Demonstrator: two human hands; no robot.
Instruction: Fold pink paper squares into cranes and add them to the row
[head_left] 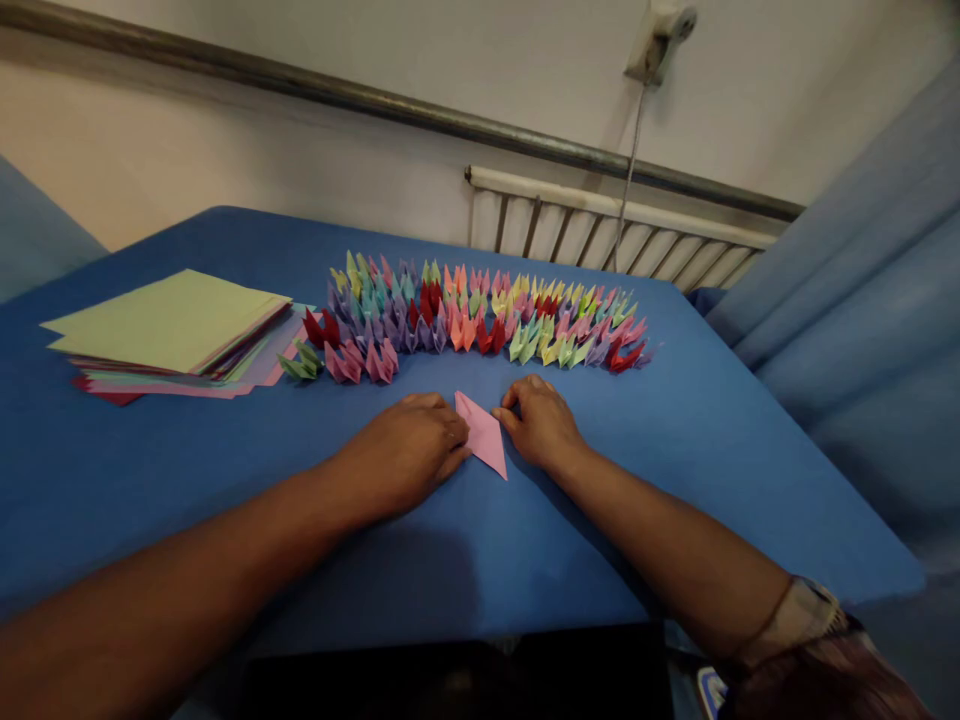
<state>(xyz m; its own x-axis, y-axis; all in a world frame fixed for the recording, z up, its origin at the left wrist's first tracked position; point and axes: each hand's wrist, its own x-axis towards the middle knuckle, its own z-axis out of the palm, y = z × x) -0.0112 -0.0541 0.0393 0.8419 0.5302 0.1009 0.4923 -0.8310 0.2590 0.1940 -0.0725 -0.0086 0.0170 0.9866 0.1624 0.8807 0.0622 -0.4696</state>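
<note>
A folded piece of pink paper (482,434) lies on the blue table (675,440) between my two hands. My left hand (409,450) rests palm down with its fingertips pressed on the paper's left edge. My right hand (540,420) has its fingers curled, pinching the paper's right upper edge against the table. Just beyond the hands stand rows of several small folded paper pieces (480,315) in many colours.
A stack of coloured paper sheets (176,330), pale green on top, sits at the left of the table. Behind the table are a white wall, a metal pipe (375,100) and a radiator (615,230). Blue cloth (862,300) hangs at the right.
</note>
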